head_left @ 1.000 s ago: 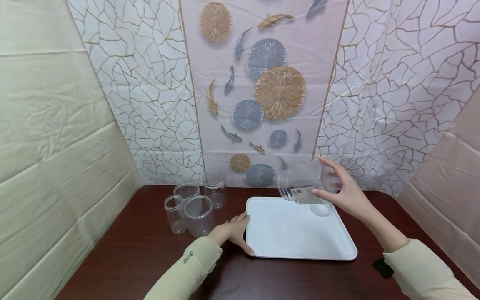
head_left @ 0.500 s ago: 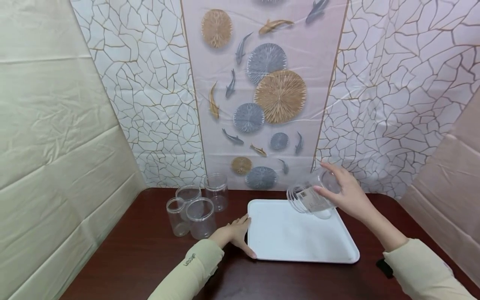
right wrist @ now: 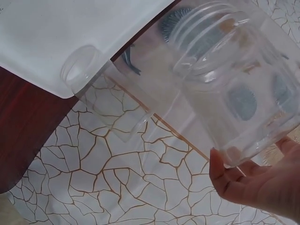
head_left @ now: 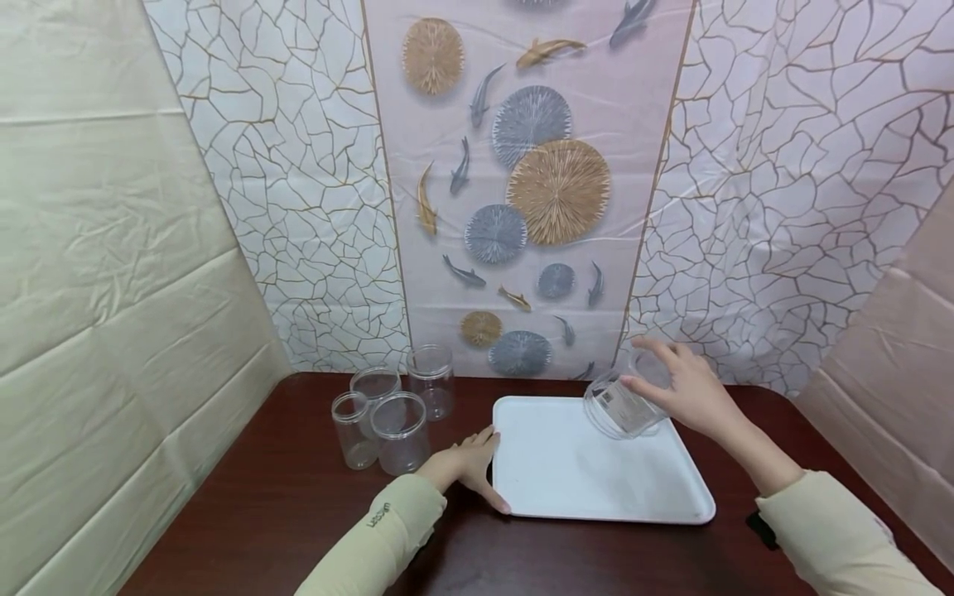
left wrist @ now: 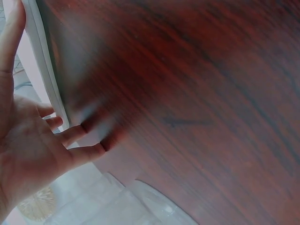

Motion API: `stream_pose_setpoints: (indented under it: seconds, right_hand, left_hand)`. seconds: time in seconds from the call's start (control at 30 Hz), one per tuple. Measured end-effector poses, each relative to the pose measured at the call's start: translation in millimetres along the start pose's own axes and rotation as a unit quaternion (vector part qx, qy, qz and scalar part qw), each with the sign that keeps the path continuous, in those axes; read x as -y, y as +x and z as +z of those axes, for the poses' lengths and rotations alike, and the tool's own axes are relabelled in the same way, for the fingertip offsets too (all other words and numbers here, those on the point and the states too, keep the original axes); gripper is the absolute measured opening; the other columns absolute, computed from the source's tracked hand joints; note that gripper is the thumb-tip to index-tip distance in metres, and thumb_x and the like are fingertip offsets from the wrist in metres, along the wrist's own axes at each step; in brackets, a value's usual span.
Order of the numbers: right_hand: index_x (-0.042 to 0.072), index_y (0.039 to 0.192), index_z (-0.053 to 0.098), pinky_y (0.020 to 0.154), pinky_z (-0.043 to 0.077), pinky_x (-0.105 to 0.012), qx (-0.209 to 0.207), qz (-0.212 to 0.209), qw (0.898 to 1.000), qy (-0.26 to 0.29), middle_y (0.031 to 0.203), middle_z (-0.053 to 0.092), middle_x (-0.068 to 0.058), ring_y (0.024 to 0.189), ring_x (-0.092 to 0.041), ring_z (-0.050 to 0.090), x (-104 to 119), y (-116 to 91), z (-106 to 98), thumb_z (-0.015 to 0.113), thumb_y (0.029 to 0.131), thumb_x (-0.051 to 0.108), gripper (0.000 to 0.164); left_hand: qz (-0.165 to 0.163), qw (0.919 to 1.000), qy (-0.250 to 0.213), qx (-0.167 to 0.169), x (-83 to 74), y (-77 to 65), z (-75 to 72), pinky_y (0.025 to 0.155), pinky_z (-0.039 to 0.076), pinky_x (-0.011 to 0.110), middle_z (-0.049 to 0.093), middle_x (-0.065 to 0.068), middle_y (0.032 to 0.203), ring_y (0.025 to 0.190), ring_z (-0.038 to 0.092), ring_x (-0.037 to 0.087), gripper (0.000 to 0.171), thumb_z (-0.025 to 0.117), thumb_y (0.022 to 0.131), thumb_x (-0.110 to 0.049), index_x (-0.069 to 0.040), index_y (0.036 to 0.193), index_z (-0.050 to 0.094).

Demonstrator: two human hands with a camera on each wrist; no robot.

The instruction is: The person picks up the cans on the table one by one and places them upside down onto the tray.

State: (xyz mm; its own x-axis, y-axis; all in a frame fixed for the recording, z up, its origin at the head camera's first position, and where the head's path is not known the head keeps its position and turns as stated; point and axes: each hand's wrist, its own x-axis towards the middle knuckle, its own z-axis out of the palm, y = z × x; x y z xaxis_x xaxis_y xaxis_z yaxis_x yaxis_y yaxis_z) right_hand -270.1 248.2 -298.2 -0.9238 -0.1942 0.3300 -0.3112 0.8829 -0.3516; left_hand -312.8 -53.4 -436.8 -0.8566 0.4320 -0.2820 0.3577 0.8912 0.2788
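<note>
My right hand (head_left: pixel 689 389) grips a clear plastic jar (head_left: pixel 629 407) around its base end, above the back right part of a white tray (head_left: pixel 581 472). The jar is tilted, its threaded mouth facing down and to the left, and a printed label shows on its side. In the right wrist view, a second clear jar (right wrist: pixel 110 101) stands at the tray's corner, largely hidden behind the held one in the head view. My left hand (head_left: pixel 469 468) rests at the tray's left edge, thumb at the near corner and fingers spread, fingertips on the table in the left wrist view.
Several clear jars (head_left: pixel 402 443) stand upright and open in a cluster on the dark red table (head_left: pixel 283 513), left of the left hand. Patterned cloth (head_left: pixel 559 190) hangs along the table's back edge, and pale cloth walls (head_left: pixel 112 290) close off both sides.
My right hand has lowered the jar toward the tray and a little to the right, tipping its mouth further down. The left hand has kept its place at the tray's edge.
</note>
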Motion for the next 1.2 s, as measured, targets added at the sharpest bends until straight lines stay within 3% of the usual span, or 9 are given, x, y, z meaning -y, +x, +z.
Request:
stream_pose_setpoints:
  seconds: [0.2,0.7,0.93,1.2]
  right_hand:
    - [0.012,0.137,0.044,0.069,0.042,-0.057,0.016,0.031,0.999,-0.016,0.125,0.038,-0.032,0.103,-0.052,0.042,-0.3,-1.0,2.6,0.057,0.086,0.057,0.070]
    - [0.008,0.134,0.045,0.059,0.046,-0.049,0.030,0.052,0.997,-0.046,0.121,0.041,-0.035,0.097,-0.053,0.048,-4.7,-1.2,11.2,0.058,0.084,0.060,0.073]
    - [0.009,0.133,0.046,0.050,0.043,-0.041,0.033,0.060,0.994,-0.086,0.116,0.045,-0.037,0.081,-0.048,0.057,-6.1,-0.5,16.2,0.056,0.083,0.063,0.074]
    - [0.005,0.135,0.045,0.045,0.040,-0.037,0.052,0.071,0.987,-0.135,0.114,0.046,-0.042,0.068,-0.040,0.057,-11.9,0.4,20.4,0.055,0.083,0.062,0.078]
  left_hand:
    - [0.001,1.0000,0.003,0.004,-1.0,-1.5,-1.1,0.111,0.023,0.057,0.014,0.011,0.158,0.143,0.020,0.035,0.117,0.082,0.064,-0.053,-0.006,0.150,0.018]
    - [0.003,1.0000,-0.007,0.004,-0.3,-1.9,-1.0,0.112,0.022,0.057,0.013,0.010,0.158,0.143,0.020,0.035,0.116,0.082,0.064,-0.053,-0.007,0.150,0.018]
    - [0.009,0.9998,-0.014,0.010,1.7,-1.3,-1.3,0.113,0.021,0.055,0.011,0.010,0.158,0.144,0.018,0.034,0.116,0.081,0.066,-0.052,-0.006,0.151,0.016]
    - [0.008,0.9999,-0.007,0.008,2.8,-0.1,0.2,0.113,0.021,0.055,0.011,0.009,0.159,0.144,0.018,0.034,0.117,0.080,0.065,-0.053,-0.007,0.151,0.016]
